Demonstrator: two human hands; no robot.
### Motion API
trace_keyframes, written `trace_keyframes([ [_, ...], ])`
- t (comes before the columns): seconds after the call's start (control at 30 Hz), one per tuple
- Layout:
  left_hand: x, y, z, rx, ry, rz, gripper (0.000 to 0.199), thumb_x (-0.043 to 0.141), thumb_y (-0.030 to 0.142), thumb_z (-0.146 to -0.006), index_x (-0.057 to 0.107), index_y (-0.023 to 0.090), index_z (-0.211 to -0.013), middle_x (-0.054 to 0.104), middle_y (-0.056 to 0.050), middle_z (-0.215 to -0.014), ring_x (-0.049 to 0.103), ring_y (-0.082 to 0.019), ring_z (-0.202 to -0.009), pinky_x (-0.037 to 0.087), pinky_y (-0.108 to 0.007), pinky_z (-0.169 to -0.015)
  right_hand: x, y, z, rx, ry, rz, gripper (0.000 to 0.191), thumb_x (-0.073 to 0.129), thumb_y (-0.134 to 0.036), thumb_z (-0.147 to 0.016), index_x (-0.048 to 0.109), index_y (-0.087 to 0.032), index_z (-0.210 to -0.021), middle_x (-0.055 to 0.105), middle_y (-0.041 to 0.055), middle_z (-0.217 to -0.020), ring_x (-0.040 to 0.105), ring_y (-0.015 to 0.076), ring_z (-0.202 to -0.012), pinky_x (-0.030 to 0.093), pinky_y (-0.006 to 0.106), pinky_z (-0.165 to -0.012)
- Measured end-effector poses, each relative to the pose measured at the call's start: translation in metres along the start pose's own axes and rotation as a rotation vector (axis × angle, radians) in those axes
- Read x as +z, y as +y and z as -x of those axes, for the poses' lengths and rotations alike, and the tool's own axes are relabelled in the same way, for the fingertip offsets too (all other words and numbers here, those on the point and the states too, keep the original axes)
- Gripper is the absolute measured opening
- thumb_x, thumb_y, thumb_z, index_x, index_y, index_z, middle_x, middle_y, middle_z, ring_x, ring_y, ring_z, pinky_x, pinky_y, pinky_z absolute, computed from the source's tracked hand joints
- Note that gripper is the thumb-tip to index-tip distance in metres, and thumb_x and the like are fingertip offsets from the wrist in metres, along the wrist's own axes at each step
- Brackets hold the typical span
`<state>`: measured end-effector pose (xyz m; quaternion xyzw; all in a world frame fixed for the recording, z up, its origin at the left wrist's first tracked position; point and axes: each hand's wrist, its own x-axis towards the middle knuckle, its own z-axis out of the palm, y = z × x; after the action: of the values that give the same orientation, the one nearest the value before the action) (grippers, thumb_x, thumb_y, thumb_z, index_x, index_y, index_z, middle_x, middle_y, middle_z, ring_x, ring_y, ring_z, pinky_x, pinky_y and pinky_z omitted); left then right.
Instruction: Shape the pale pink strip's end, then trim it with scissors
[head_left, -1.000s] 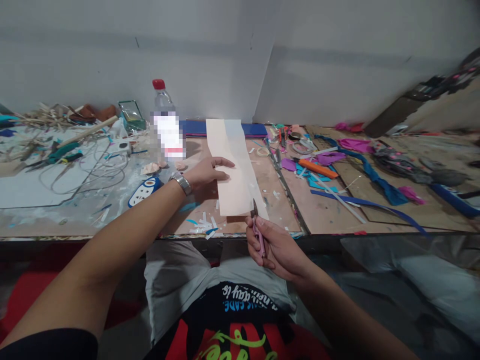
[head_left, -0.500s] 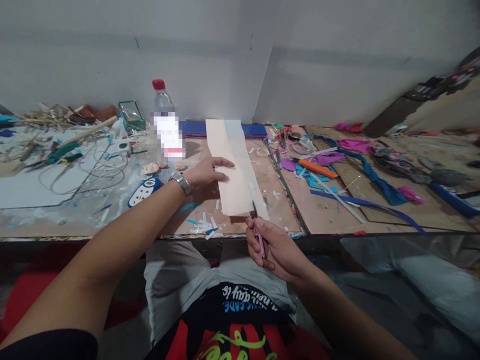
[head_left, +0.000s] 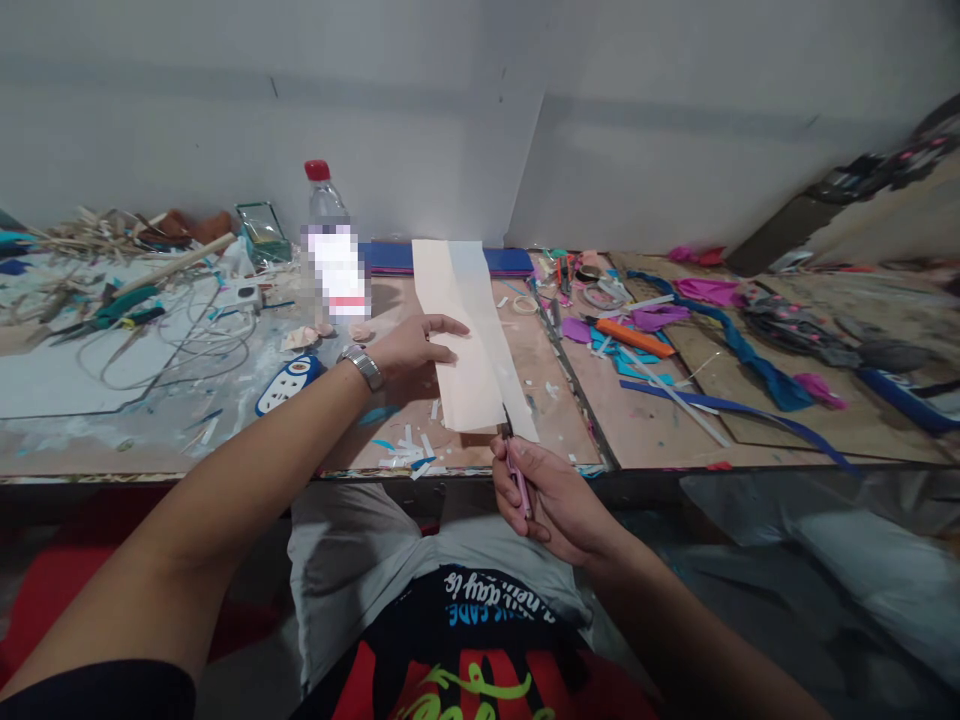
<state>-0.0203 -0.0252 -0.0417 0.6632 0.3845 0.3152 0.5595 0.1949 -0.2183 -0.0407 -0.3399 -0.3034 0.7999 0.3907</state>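
Observation:
A long pale paper strip (head_left: 469, 375) lies across the table, its far end over a dark blue flat block (head_left: 510, 262). A lengthwise line parts its pinkish left side from its whiter right side. On the left side rests my left hand (head_left: 416, 342), open, thumb and fingers apart, pressing the paper. My right hand (head_left: 544, 490) is closed around a slim pink-handled cutting tool (head_left: 519, 485), at the table's front edge. The tool's dark, pointed blade meets the paper's near end at that line. My fingers hide part of the handle.
A red-capped bottle (head_left: 330, 215) stands behind my left wrist. A blue and white device (head_left: 289, 385) lies beside my forearm. White scraps (head_left: 409, 440) are scattered near the front edge. Rightward are an orange cutter (head_left: 635, 338) and blue strips; green-handled pliers (head_left: 124, 303) and cables lie left.
The dark blade has shifted slightly at the paper's near end. Both hands and the paper stay nearly in place.

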Motion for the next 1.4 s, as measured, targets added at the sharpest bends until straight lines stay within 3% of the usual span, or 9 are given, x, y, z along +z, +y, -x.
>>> trace_keyframes([
  [0.6,0.0006,-0.0009,-0.0001,0.003,0.000,0.031,0.047,0.075,0.010,-0.071,0.069,0.016,-0.116,0.069,-0.010,-0.115,0.065,-0.017,-0.088,0.052,-0.036,-0.082,0.0012,0.0004,0.0069,-0.001,-0.015,-0.027,0.029,0.060,-0.046,-0.096,0.054,-0.019,-0.102,0.054,-0.0055,-0.063,0.052,0.0068,-0.040,0.027,0.010,-0.029],
  [0.83,0.0007,0.0001,0.0001,0.033,0.012,-0.001,0.045,0.075,0.010,-0.070,0.070,0.016,-0.114,0.068,-0.010,-0.119,0.064,-0.019,-0.095,0.051,-0.037,-0.088,0.0011,0.0013,0.0078,0.002,-0.004,-0.020,0.028,0.060,-0.046,-0.097,0.054,-0.019,-0.101,0.054,-0.0058,-0.062,0.051,0.0065,-0.040,0.026,0.009,-0.029],
  [1.4,-0.0005,0.0010,0.0004,0.021,0.002,-0.009,0.047,0.075,0.011,-0.070,0.069,0.018,-0.116,0.070,-0.008,-0.117,0.064,-0.018,-0.091,0.053,-0.035,-0.083,0.0031,0.0009,0.0086,0.006,0.015,-0.005,0.028,0.063,-0.046,-0.095,0.053,-0.020,-0.100,0.054,-0.0060,-0.061,0.051,0.0067,-0.039,0.026,0.009,-0.029],
])
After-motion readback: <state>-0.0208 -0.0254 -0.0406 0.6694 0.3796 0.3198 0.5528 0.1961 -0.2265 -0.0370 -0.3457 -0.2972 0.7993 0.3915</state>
